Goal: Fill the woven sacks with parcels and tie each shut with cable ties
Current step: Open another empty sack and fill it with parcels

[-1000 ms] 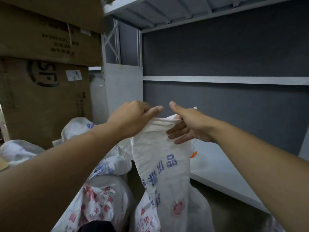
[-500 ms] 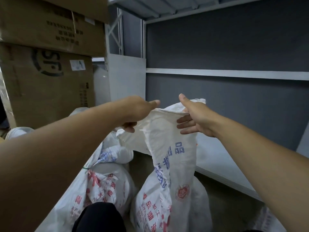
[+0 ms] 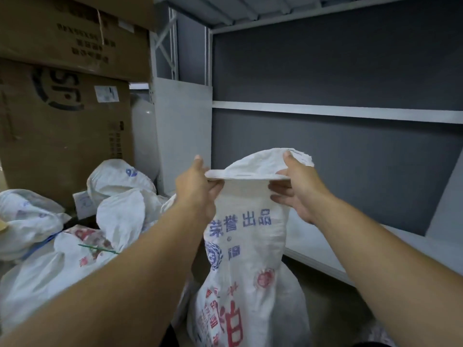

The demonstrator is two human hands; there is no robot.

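While both arms reach forward, one woven sack (image 3: 246, 251) stands upright at centre, white with blue and red print, its bulging lower body on the floor in front of the grey shelving (image 3: 333, 112). Its top is drawn up to hand level and the mouth is stretched into a flat horizontal edge between the two hands, with the far lip rising in an arch behind that edge.

The left hand (image 3: 194, 185) grips the left end of the mouth, thumb raised above the edge and fingers curled beneath against the cloth. The right hand (image 3: 295, 189) pinches the right end, thumb on top of the rim, fingers curled under it against the sack's front.

At left lies a heap of filled sacks (image 3: 117, 209), white with similar print; at least four rounded shapes can be counted, though the exact number cannot be told where they overlap. One green cable tie (image 3: 99, 248) shows on a sack neck in that heap. Two cardboard boxes (image 3: 65, 126) are stacked behind the heap, the upper one overhanging, with the edge of a third above. One white paper label is stuck on the lower box.
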